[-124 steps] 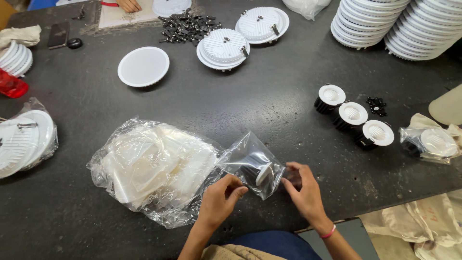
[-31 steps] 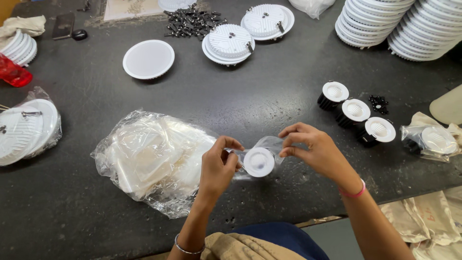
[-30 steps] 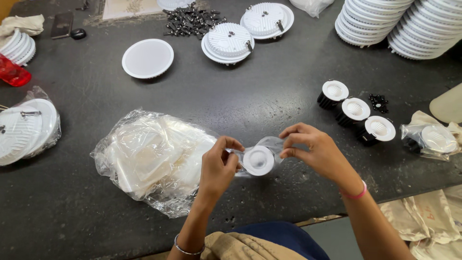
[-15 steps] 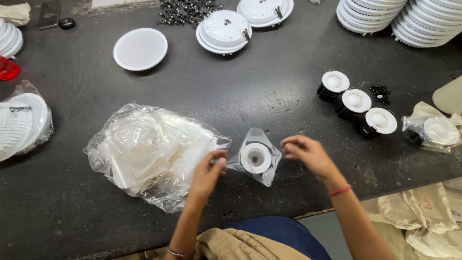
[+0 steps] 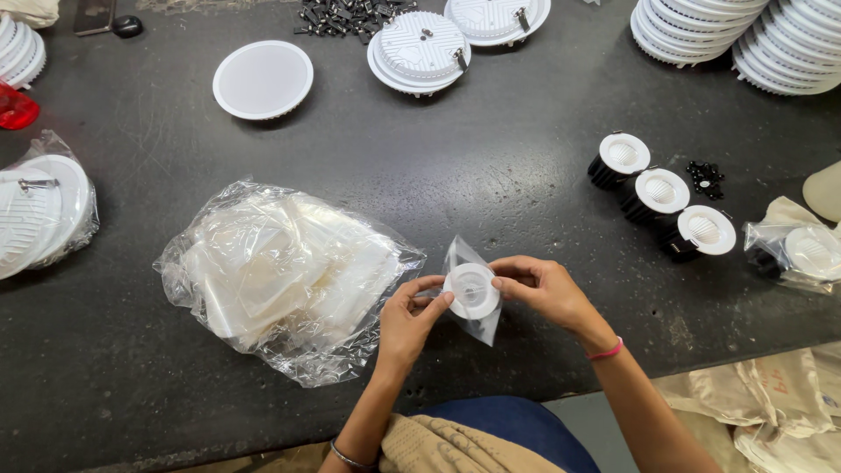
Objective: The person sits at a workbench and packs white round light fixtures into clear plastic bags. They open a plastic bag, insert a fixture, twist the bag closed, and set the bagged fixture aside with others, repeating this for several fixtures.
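Near the table's [image 5: 491, 188] near edge, left hand [image 5: 405, 317] and right hand [image 5: 545, 287] pinch a small white round lamp [image 5: 471, 290] in its clear pouch [image 5: 464, 261]: probably light, rigid, slippery, best gripped by the rim.

The stacked white discs [image 5: 771, 44] and a red object [image 5: 13, 107] are cut off by the edges.

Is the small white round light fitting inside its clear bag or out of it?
Cannot tell. The white round light fitting lies against the small clear bag, pinched between the left hand and right hand.
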{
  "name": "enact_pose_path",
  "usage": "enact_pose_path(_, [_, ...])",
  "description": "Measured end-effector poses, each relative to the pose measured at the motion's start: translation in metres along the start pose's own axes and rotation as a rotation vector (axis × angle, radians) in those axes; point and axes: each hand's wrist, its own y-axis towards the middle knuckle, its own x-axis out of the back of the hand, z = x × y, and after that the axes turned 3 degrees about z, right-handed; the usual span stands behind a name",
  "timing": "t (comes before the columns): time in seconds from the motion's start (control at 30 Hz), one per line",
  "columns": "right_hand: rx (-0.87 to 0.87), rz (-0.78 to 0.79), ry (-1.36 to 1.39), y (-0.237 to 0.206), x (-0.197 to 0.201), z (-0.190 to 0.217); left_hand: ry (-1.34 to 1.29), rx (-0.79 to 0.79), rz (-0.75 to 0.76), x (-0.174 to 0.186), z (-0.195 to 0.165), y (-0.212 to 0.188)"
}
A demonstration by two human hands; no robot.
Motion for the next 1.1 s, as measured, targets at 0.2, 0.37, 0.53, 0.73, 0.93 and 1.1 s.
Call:
enact_pose_path(0.2, [0.063,-0.074,-0.395,-0.001,-0.004,0.006,0.078,-0.033,-0.064,-0.007,0.003,0.005])
enact_pose_path(0.37, [0.073,-0.118,-0.478,-0.001,-0.006,0.004,0.129,-0.145,-0.108,-0.005,0.006,0.004])
enact_pose_path(0.53, [0.089,-0.074,-0.420,0.001,-0.002,-0.001,0.148,-0.073,-0.044,-0.002,-0.002,0.007])
enact_pose_path(0.73, [0.053,-0.066,-0.347,0.009,0.000,-0.014,0.314,-0.037,-0.020,0.001,-0.015,0.009])
enact_pose_path(0.93, [0.035,-0.073,-0.335,0.016,-0.002,-0.029,0.503,-0.289,-0.134,-0.008,-0.015,0.003])
enact_pose_path(1.1, [0.098,-0.161,-0.181,0.009,-0.008,-0.043,0.418,-0.408,-0.133,-0.014,-0.008,-0.005])
